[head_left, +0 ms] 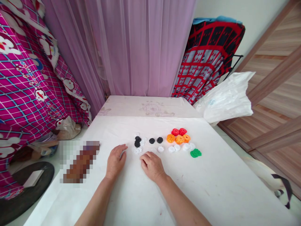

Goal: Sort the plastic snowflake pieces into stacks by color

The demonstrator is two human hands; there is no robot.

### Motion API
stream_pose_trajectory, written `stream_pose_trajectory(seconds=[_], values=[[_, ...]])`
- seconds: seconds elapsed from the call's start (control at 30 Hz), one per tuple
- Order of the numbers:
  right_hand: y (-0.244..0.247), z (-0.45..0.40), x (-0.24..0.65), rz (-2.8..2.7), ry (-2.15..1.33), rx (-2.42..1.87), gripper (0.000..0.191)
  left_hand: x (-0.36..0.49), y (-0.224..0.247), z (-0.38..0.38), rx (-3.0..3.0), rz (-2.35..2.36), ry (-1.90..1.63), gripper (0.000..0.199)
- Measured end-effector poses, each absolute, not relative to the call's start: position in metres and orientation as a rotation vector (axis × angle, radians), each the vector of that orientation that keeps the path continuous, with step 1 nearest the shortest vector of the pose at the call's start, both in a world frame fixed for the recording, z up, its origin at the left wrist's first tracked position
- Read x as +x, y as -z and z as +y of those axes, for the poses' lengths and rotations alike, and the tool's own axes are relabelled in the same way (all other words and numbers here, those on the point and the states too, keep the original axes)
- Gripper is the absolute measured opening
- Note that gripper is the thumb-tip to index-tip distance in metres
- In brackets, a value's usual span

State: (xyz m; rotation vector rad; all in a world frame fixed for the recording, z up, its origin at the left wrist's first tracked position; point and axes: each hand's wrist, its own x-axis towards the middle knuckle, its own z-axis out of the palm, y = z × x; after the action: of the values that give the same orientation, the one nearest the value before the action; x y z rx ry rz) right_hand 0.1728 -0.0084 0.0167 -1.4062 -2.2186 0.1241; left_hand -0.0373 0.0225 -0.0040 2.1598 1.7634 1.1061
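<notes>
Small round notched discs lie on the white table in loose groups. Black discs (137, 142) overlap white discs (137, 151) just beyond my hands, and two single black discs (155, 140) sit to their right. Farther right are red discs (179, 131), orange discs (179, 139), white discs (174, 148) and green discs (196, 153). My left hand (117, 160) rests left of the black and white group, fingers apart, nothing in it. My right hand (152, 165) is curled nearer to me, below the white discs; its fingertips are bent under and whatever they hold is hidden.
The white table (188, 188) has a flowered strip at its far edge. A blurred brown item (81, 163) lies at the left edge. Purple curtains (145, 47) hang behind. A white plastic bag (225, 100) stands beyond the right edge, before a wooden cabinet (277, 94).
</notes>
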Motion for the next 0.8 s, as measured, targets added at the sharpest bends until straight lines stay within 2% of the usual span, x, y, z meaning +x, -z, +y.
stream_pose_trajectory(seconds=[0.27, 0.8], values=[[-0.012, -0.008, 0.194, -2.075, -0.219, -1.504, 0.018, -0.025, 0.0, 0.017, 2.348, 1.701, -0.889, 0.03], [-0.009, -0.014, 0.208, -2.005, -0.275, -1.447, 0.018, -0.009, -0.006, 0.021, 2.34, 1.747, -0.852, 0.029]])
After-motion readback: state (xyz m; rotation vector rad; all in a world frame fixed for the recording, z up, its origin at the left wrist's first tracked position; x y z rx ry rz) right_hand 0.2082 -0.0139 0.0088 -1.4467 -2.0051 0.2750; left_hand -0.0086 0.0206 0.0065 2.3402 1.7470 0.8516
